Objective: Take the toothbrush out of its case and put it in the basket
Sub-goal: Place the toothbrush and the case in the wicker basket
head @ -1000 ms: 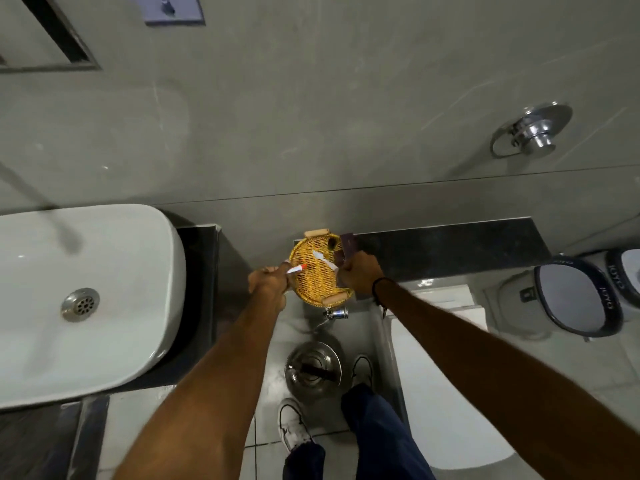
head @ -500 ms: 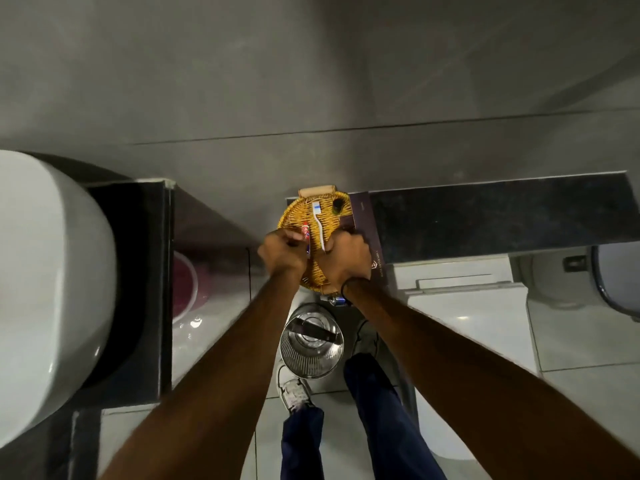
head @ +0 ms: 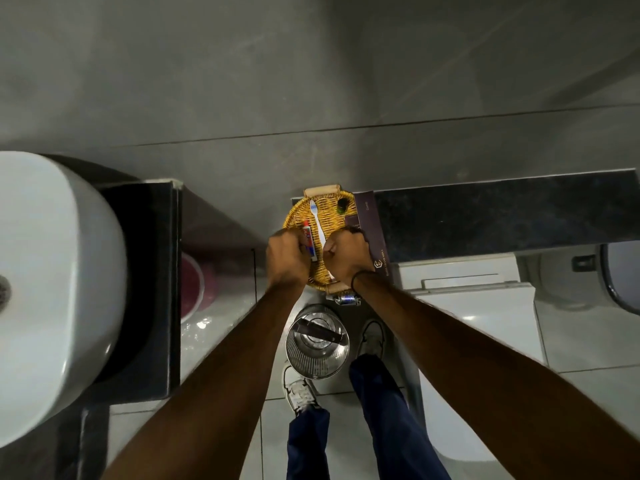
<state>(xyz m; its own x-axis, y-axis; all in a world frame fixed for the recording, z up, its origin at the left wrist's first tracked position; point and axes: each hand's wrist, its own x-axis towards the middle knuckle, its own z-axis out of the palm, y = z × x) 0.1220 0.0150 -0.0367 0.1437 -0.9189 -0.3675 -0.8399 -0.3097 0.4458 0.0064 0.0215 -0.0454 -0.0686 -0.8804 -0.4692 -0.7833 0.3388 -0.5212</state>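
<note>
So the toothbrush (head: 317, 223) is already lying in the basket (head: 294, 216), bristle end up at about 11 o'clock and the handle running down toward 5 o'clock, where its tail is hidden under the right hand (head: 346, 254). That hand is curled into a loose fist over the handle end; whether the handle is actually pinched can't be told from here. The left hand (head: 287, 258) is curled too, at the basket's 7 o'clock rim, touching a small toothpaste tube (head: 309, 243) that sits just beside the brush. The dark case (head: 372, 233) is parked against the basket at 3 o'clock. Looks like only the letting go is left. It's probably best done gently, so the brush isn't dragged back out and the tube isn't knocked around.
</note>
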